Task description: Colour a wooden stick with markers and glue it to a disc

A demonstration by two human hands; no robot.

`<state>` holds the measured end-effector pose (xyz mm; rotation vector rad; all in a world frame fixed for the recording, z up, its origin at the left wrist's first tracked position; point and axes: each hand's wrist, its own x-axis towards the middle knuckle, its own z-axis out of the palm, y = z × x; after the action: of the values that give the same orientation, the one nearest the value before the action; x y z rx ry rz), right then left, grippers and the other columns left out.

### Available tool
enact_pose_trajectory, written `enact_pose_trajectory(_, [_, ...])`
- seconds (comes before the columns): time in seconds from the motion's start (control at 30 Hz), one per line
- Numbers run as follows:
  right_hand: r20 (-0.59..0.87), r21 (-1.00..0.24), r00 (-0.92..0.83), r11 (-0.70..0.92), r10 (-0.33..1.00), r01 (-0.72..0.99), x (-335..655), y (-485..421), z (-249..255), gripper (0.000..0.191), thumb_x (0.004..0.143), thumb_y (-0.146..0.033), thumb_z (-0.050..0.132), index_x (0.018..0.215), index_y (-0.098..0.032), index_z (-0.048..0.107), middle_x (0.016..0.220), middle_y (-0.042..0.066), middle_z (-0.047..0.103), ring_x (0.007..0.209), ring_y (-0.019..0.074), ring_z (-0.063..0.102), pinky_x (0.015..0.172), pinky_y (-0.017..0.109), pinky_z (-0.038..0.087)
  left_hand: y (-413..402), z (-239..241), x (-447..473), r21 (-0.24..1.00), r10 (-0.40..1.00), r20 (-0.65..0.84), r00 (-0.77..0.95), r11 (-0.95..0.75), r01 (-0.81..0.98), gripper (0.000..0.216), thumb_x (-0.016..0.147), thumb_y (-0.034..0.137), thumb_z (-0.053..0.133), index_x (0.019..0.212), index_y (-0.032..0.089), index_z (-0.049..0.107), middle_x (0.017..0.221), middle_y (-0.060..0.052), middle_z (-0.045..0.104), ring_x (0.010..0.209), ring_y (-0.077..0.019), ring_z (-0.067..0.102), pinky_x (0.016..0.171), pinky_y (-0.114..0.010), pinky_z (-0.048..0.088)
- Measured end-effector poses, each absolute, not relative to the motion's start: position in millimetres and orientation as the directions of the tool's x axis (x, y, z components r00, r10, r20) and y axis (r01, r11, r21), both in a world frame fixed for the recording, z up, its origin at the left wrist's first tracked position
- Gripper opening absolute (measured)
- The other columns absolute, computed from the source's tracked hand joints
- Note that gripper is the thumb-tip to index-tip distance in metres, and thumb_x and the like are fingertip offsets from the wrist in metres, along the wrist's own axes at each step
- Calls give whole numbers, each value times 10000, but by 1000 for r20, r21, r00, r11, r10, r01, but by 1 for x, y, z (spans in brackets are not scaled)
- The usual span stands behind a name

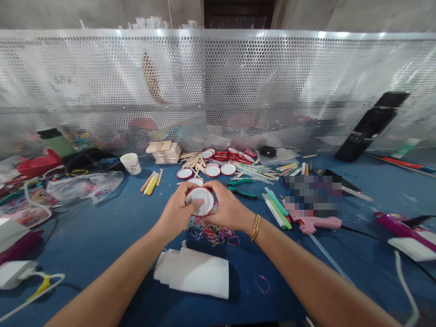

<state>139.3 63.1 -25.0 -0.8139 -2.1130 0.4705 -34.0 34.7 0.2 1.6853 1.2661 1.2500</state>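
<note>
Between both hands, over the middle of the table, is a round jar lid [203, 200] with a white face and a red rim. My left hand [180, 206] is closed on its left side, thumb lying across the white face. My right hand [230, 206] curls around the right edge, fingers at the top and thumb below. Beneath the hands lies a tangled heap of colourful rubber bands [211, 232]. Nearer to me is a folded stack of white cloth or tissue [199, 272]. Further lids [228, 169] with red rims lie just beyond the hands.
Wooden sticks [192, 162], a bundle of sticks [166, 152] and a paper cup [131, 163] stand behind. To the right lie green-handled pliers [243, 193], markers [277, 209] and a pink glue gun [313, 222] with its cord. A perforated metal panel [238, 81] closes off the back.
</note>
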Motion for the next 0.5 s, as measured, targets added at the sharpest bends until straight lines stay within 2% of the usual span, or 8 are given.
enact_pose_trajectory(0.1, [562,-640,-440,705,700,305,138,66,-28,666,590,-320,870,1154,-192,541,1118,73,624,1019,225,593,904,388,481,33,1,-32,971,977,215,-6,-213,113,286,732,172,687,998,194,587,933,-5,641,838,-165,584,762,-294,454])
enact_pose_trajectory(0.23, [528,-784,-406,612,746,105,131,69,-33,178,769,-329,747,865,-204,664,913,17,657,840,156,614,811,339,511,34,7,-34,969,986,136,-97,-153,-193,314,716,147,728,991,189,584,921,-4,662,809,-140,598,715,-253,473])
enact_pose_trajectory(0.3, [468,-858,-419,514,778,-6,128,69,-35,138,815,-341,702,783,-208,688,892,17,676,826,144,629,796,323,519,36,13,-36,937,986,109,-129,-145,-317,289,718,121,723,965,186,588,900,-3,667,790,-133,605,703,-243,487])
enact_pose_trajectory(0.37, [425,-894,-439,442,791,-70,126,68,-37,127,812,-344,707,792,-219,717,931,22,699,868,147,644,824,324,522,37,17,-39,913,984,90,-155,-144,-382,261,720,89,707,933,185,590,848,3,660,740,-122,598,679,-236,494])
enact_pose_trajectory(0.5, [451,-886,-379,458,809,-77,126,65,-34,91,779,-336,752,802,-248,752,988,26,690,945,159,645,875,348,523,38,18,-39,915,983,73,-166,-133,-382,244,736,70,687,923,193,589,842,9,656,727,-117,596,656,-230,493])
